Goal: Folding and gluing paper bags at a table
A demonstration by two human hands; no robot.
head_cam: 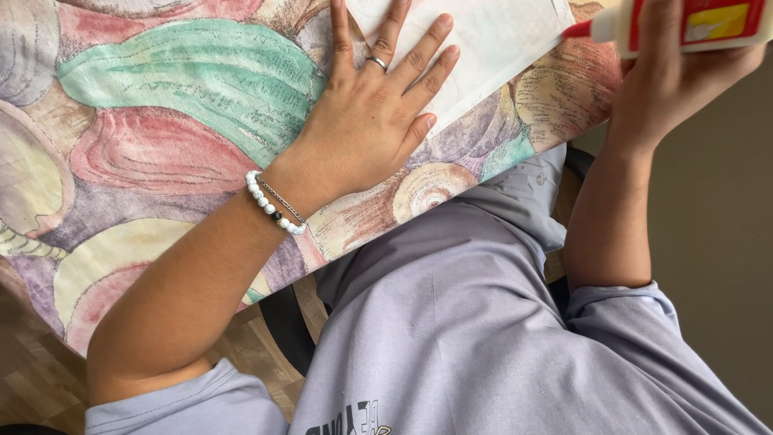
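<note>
My left hand (378,105) lies flat with fingers spread on the table, its fingertips resting on a white sheet of paper (499,40) near the table's edge. It wears a ring and a white bead bracelet at the wrist. My right hand (668,72) grips a white glue bottle (684,22) with a red and yellow label, held on its side at the top right. The bottle's red nozzle (576,30) points left and meets the paper's right edge.
The table is covered by a cloth (161,121) printed with large shells in green, pink and purple. My lap in a pale lilac shirt (483,322) fills the lower middle. A wood floor (32,379) shows at lower left, a plain floor at right.
</note>
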